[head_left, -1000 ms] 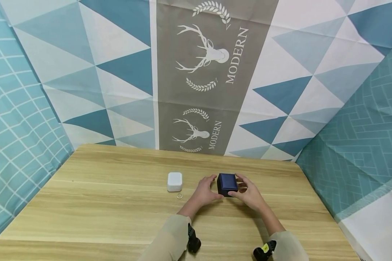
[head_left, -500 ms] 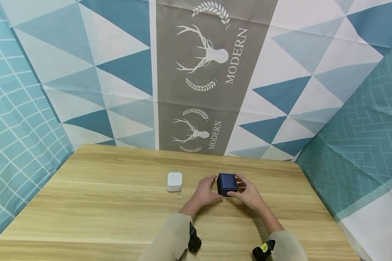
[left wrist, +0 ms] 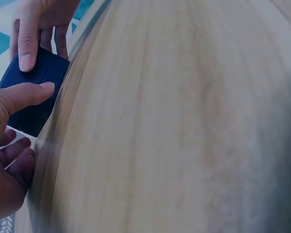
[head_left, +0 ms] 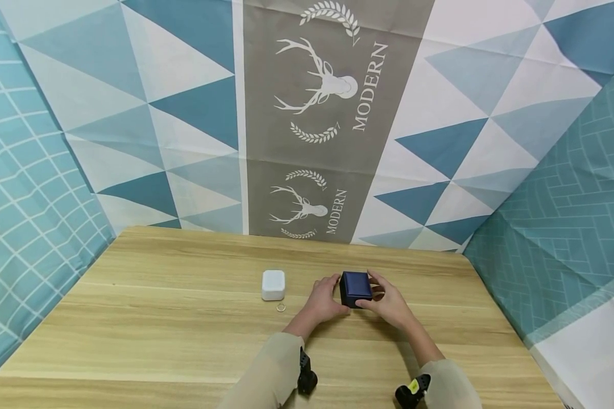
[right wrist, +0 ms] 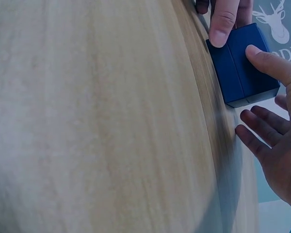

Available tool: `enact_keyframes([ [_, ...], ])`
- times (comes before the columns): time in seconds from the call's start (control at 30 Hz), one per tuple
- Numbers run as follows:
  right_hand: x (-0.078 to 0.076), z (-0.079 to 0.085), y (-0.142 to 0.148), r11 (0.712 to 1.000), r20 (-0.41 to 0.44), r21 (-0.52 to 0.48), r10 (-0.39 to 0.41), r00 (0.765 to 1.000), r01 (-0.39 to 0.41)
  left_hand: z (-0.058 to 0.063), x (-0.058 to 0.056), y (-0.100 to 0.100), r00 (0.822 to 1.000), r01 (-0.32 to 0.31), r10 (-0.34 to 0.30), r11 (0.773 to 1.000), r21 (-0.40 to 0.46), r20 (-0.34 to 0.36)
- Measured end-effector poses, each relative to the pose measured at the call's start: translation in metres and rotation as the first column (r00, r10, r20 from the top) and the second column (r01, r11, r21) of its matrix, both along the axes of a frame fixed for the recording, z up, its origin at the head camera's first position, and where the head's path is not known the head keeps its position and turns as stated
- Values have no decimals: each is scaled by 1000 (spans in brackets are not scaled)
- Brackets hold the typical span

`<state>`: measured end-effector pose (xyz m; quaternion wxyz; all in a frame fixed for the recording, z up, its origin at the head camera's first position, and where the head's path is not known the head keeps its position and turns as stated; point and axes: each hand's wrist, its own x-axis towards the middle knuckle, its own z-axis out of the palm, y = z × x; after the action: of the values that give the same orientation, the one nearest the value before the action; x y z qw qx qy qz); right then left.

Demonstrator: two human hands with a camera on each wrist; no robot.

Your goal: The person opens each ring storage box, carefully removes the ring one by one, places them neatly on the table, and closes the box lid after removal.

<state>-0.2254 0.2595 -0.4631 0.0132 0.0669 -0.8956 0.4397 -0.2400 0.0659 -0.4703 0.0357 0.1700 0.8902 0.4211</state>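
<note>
A small navy ring box with a closed lid stands on the wooden table, between both hands. The left hand holds it from the left, thumb across the lower front, fingers along the far side. From the right, the right hand grips it, with its thumb on the front and its index finger at the back corner. In the right wrist view the right thumb presses the box's lid part, and a seam runs between the two thumbs. The right hand's lower fingers are spread away from the box.
Left of the hands sits a white box with rounded corners. Just in front of it lies a thin ring. A patterned cloth wall rises behind the table, with more cloth at both sides.
The left forearm has shifted slightly to the right. Both hands and the navy ring box stay practically in place.
</note>
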Motion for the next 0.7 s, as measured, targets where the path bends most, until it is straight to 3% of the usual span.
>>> enact_keyframes([
  [0.7, -1, 1, 0, 1000, 23, -5, 20, 1000, -20, 2, -1, 3, 1000, -6, 6, 999, -37, -3],
])
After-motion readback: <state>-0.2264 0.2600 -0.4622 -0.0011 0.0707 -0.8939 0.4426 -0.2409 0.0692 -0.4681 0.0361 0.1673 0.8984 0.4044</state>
